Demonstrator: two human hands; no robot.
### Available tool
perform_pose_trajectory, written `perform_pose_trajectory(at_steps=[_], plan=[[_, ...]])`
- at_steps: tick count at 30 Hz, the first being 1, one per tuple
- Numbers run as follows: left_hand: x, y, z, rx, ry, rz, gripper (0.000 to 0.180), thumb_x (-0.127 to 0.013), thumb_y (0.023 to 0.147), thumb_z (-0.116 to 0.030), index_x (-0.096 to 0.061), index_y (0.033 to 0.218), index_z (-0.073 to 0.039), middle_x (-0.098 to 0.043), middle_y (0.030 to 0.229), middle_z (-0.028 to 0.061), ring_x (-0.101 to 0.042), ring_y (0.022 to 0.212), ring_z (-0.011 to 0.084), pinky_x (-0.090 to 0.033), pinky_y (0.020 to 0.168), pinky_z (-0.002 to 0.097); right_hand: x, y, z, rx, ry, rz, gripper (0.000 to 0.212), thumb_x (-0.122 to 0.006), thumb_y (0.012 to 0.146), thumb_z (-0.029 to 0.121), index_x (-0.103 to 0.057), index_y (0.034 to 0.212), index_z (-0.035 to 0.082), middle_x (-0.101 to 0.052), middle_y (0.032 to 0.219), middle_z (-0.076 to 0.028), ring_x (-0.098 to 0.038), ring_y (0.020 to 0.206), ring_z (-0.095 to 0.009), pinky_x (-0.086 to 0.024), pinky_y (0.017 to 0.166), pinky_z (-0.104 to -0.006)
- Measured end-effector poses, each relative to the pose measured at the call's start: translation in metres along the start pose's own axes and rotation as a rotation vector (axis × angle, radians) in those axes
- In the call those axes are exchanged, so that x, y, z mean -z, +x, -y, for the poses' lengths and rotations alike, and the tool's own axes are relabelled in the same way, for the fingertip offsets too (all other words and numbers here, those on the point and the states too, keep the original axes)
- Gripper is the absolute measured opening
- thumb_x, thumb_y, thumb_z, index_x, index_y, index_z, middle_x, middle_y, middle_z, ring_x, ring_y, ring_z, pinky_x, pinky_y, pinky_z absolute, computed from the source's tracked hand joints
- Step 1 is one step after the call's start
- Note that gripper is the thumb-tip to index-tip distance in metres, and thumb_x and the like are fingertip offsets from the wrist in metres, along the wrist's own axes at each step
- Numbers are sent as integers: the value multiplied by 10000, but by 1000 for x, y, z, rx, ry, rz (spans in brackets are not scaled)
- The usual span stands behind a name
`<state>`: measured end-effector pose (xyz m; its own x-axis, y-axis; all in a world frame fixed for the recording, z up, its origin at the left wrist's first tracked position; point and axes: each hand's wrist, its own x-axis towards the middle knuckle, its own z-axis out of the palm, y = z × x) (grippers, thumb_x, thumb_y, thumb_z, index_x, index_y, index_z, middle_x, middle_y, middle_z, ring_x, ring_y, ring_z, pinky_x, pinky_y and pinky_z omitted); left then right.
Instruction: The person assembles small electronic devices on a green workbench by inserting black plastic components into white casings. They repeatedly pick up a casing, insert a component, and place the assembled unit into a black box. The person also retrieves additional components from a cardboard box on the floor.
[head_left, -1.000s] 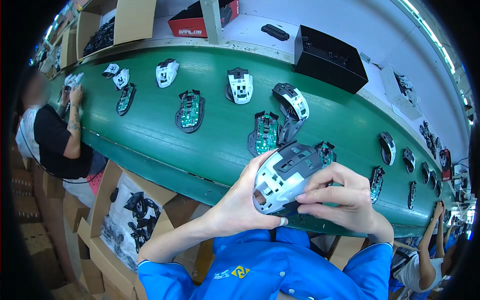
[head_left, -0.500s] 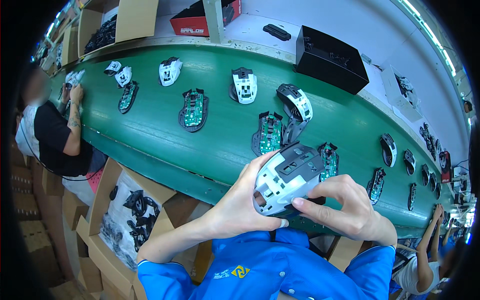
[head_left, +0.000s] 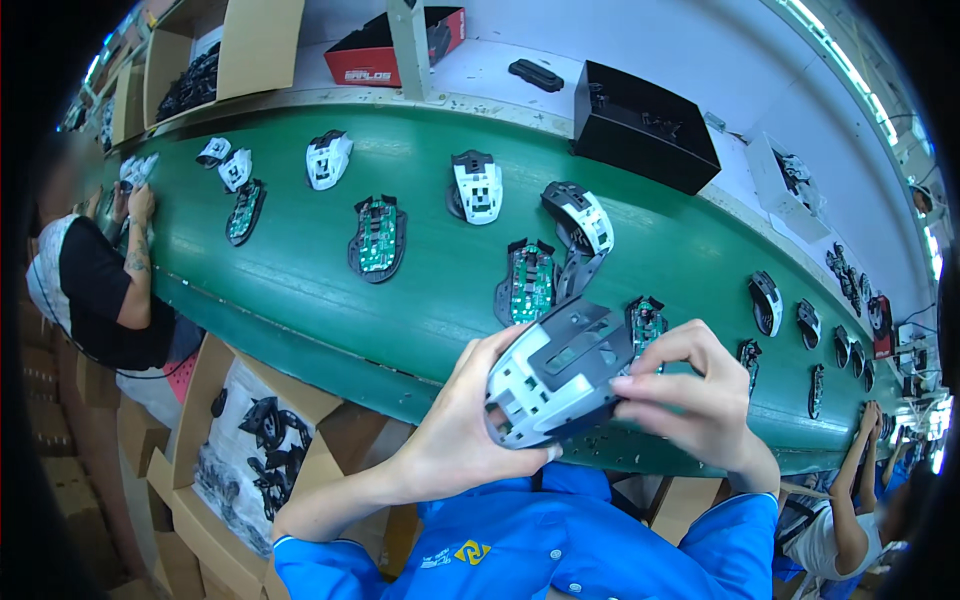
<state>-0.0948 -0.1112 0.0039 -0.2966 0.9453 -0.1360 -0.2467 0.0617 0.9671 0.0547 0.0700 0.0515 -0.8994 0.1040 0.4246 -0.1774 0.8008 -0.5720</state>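
Observation:
My left hand (head_left: 448,432) is wrapped round a white and dark grey computer mouse shell (head_left: 535,392), held tilted over the belt's near edge. Against the shell's right side, my right hand (head_left: 700,398) has its thumb and forefinger pinched together. Whatever lies between those fingertips is hidden or too small to make out. Just beyond the shell, a mouse base with a green circuit board (head_left: 530,282) lies on the belt, and another circuit-board base (head_left: 645,322) is partly behind my right hand. A second mouse shell (head_left: 580,218) rests behind them, with a dark grey part under it.
The green conveyor belt (head_left: 300,265) carries several more shells and board bases. A black box (head_left: 648,125) and a red box (head_left: 368,65) stand on the shelf behind. At lower left is an open carton (head_left: 180,500) of black parts. Co-workers (head_left: 105,270) sit at both sides.
The mouse shell has turned a little in my left hand, showing more of its dark top. My right fingers have shifted up along its right edge. The whole view has shifted slightly.

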Motion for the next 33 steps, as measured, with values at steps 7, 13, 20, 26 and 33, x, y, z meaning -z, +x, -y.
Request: perform_pose_trajectory(at_steps=[7,13,20,26,33], plan=[[3,-1,0,-117,199,2,913,-794,629,-76,-257,1362,13,-367,1173,150,-412,1182,261,-395,983,362,1,-1,-15,-127,339,-25,227,-817,627,60,-707,825,77,-628,785,-25,-572,731,-138,-443,608,-257],[5,-1,0,-184,281,-24,895,-803,609,-78,-290,1336,11,-391,1158,159,-433,1143,281,-383,970,364,1,3,-19,-91,357,-43,212,-825,619,62,-697,787,75,-629,776,-28,-578,721,-139,-446,609,-256],[8,0,-1,-217,336,9,889,-805,609,-85,-291,1328,14,-398,1141,154,-438,1120,278,-395,953,368,2,8,-7,-133,312,-42,182,-817,647,70,-687,773,51,-607,782,-40,-565,679,-97,-449,538,-212],[10,0,2,-221,320,-1,883,-804,618,-112,-294,1327,20,-396,1153,158,-441,1121,274,-400,940,364,1,4,-22,-273,450,61,439,-825,638,72,-622,1027,50,-570,987,-69,-563,840,-122,-496,623,-222],[4,2,-1,-347,310,78,911,-825,608,-202,-299,1312,43,-440,1129,172,-489,1083,280,-418,911,354,-10,25,-21,-410,1175,336,1005,-843,582,156,-276,1400,13,-330,1420,-177,-316,1322,-277,-335,1048,-453]])
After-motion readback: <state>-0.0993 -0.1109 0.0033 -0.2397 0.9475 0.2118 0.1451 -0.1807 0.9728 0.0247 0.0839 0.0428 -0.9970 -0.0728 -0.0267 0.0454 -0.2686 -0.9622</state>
